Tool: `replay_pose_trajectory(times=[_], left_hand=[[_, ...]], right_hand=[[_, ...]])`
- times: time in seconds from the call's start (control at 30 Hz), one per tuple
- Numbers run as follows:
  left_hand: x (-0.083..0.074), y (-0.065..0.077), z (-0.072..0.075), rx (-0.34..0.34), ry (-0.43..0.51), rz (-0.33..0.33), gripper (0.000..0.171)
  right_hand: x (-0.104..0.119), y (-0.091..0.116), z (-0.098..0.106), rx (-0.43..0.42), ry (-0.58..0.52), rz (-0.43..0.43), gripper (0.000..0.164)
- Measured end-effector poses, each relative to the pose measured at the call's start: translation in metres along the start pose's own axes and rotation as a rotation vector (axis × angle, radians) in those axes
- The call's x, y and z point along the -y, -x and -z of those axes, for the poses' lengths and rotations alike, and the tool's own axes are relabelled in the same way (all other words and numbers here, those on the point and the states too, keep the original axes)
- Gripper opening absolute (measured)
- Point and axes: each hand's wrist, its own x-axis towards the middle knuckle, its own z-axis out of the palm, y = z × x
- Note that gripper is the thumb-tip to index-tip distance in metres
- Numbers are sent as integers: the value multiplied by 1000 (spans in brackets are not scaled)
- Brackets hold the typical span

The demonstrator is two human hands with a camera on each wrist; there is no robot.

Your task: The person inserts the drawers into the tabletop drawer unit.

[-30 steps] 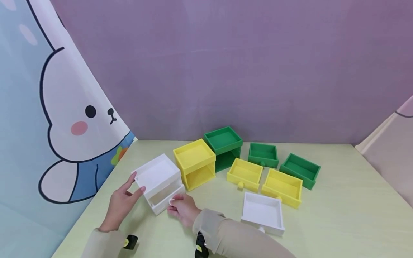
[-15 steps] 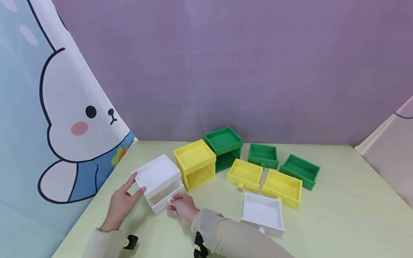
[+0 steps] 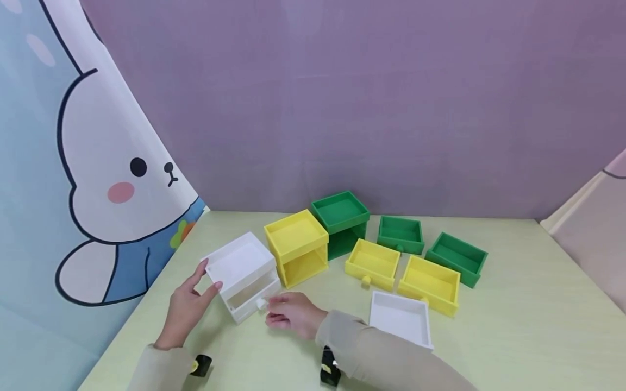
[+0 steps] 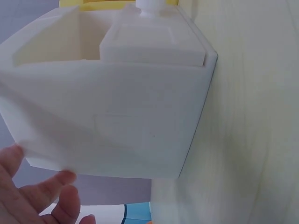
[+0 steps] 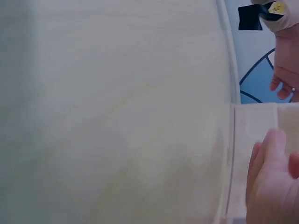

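Observation:
In the head view my left hand [image 3: 188, 307] holds a small white drawer cabinet [image 3: 242, 263] by its left side, thumb at the front corner and index finger toward the back. Its fingertips show at the cabinet's edge in the left wrist view too. A white drawer [image 3: 244, 309] with a round knob [image 3: 262, 304] fills the cabinet's lower slot, while the upper slot stands open. Just right of the knob, my right hand [image 3: 295, 314] has loosely bent fingers and holds nothing. A second white drawer [image 3: 401, 319] lies on the table, partly hidden by my right sleeve.
Beside the white cabinet stand a yellow cabinet [image 3: 295, 236] and a green cabinet [image 3: 340, 212], both without drawers. Two yellow drawers [image 3: 373, 260] and two green drawers [image 3: 400, 233] lie on the table [image 3: 513, 304] to their right. A purple curtain [image 3: 367, 108] hangs behind.
My right hand has let go of the white drawer's knob and drawn back slightly to the right. The left hand and the cabinet have stayed in place.

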Motion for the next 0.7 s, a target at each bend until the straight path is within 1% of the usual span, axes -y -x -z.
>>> replay_pose_trajectory(times=[0.1, 0.2, 0.37, 0.5, 0.6, 0.7], left_hand=[[1, 0, -1, 11, -3, 17, 69], [2, 1, -1, 9, -8, 27, 70], [1, 2, -1, 2, 2, 16, 68], [0, 1, -2, 7, 11, 12, 68], [0, 1, -2, 10, 10, 15, 68], [1, 3, -2, 12, 11, 7, 68]], right_hand=[[9, 14, 16, 81, 65, -42, 31], [14, 31, 29, 117, 131, -60, 33], [16, 59, 50, 130, 288, -59, 33], [18, 77, 68, 147, 408, -71, 31], [19, 89, 79, 157, 453, -71, 29], [18, 102, 91, 155, 474, -56, 28]])
